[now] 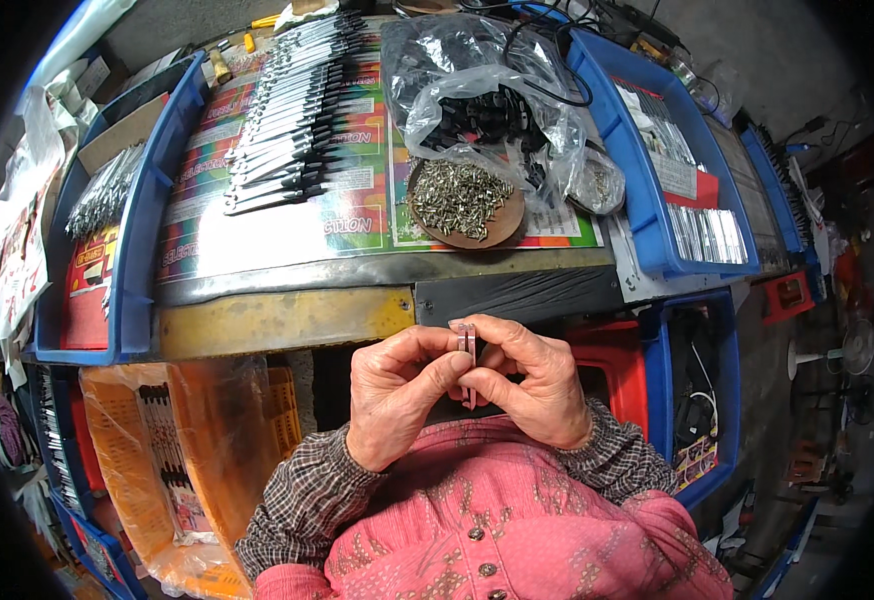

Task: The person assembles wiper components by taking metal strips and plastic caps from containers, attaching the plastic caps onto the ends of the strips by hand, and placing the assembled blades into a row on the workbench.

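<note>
In front of my chest, below the table's front edge, both hands hold a small, narrow, shiny strip with a pinkish tint (467, 343). It stands upright between my fingertips; its exact kind is too small to make out. My left hand (395, 392) pinches it with thumb and forefinger from the left. From the right, my right hand (535, 385) grips it with bent fingers and thumb. Beyond the hands on the table, a round wooden dish (505, 225) holds a heap of small metal pieces (460, 198).
A long row of pens (292, 120) lies on the table beside an opened plastic bag of black parts (487, 118). Blue trays stand left (147, 215) and right (662, 245). Below are an orange crate (122, 440) and another blue bin (729, 400).
</note>
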Tool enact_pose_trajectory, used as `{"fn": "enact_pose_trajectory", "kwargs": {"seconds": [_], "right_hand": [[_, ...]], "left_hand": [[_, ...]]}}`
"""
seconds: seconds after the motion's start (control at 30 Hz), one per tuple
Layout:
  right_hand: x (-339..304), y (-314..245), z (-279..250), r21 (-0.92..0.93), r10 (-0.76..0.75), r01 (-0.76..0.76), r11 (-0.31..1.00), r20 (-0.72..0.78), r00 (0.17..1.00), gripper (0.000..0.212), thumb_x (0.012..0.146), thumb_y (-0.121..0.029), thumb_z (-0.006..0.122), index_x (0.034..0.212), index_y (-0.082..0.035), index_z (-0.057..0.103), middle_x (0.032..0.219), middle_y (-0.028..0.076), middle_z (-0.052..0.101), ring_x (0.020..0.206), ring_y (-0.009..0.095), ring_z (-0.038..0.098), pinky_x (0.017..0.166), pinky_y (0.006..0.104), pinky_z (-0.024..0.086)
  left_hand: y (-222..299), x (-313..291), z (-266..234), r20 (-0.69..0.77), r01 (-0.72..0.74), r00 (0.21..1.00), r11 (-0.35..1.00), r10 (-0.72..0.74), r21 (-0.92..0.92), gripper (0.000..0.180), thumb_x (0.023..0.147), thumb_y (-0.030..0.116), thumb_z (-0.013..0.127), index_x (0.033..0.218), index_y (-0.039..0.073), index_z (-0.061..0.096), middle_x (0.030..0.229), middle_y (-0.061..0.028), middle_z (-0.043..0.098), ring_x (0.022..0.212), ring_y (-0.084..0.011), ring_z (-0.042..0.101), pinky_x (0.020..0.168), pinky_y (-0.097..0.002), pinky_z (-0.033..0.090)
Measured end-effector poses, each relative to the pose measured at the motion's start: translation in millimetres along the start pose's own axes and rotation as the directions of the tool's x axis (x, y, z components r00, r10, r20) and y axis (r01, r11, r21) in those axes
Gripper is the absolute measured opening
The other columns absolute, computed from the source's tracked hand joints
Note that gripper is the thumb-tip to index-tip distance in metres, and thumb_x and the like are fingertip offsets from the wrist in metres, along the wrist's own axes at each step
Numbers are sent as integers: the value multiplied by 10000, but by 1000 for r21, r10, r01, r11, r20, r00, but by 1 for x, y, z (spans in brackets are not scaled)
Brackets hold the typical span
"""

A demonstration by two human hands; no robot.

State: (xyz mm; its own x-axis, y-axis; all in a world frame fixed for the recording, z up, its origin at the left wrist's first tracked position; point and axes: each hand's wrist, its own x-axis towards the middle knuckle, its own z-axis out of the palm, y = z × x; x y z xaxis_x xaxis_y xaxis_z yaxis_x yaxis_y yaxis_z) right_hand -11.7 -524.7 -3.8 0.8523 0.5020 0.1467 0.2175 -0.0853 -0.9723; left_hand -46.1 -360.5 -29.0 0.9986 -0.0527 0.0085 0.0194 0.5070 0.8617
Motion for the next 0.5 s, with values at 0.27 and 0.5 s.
{"fn": "enact_pose_trajectory", "kwargs": {"seconds": [0.27, 0.5], "right_hand": [[0, 2, 0, -31, 5, -5, 1000, 15, 1000, 467, 850, 54, 651, 1298, -10, 537, 907, 63, 653, 689, 76, 625, 608, 220, 531], [2, 2, 1, -52, 1, 0, 999, 21, 1000, 475, 852, 64, 638, 1309, -16, 537, 915, 70, 648, 689, 82, 627, 604, 223, 535]], "left_hand": [[-2, 1, 0, -6, 14, 1000, 1000, -15, -14, 118, 906, 2, 624, 1005, -58, 647, 858, -90, 672, 712, -117, 627, 641, -238, 535], [-4, 3, -3, 15, 30, 999, 998, -30, -51, 119, 908, 14, 626, 1003, -54, 649, 853, -87, 673, 704, -114, 625, 628, -239, 529]]}}
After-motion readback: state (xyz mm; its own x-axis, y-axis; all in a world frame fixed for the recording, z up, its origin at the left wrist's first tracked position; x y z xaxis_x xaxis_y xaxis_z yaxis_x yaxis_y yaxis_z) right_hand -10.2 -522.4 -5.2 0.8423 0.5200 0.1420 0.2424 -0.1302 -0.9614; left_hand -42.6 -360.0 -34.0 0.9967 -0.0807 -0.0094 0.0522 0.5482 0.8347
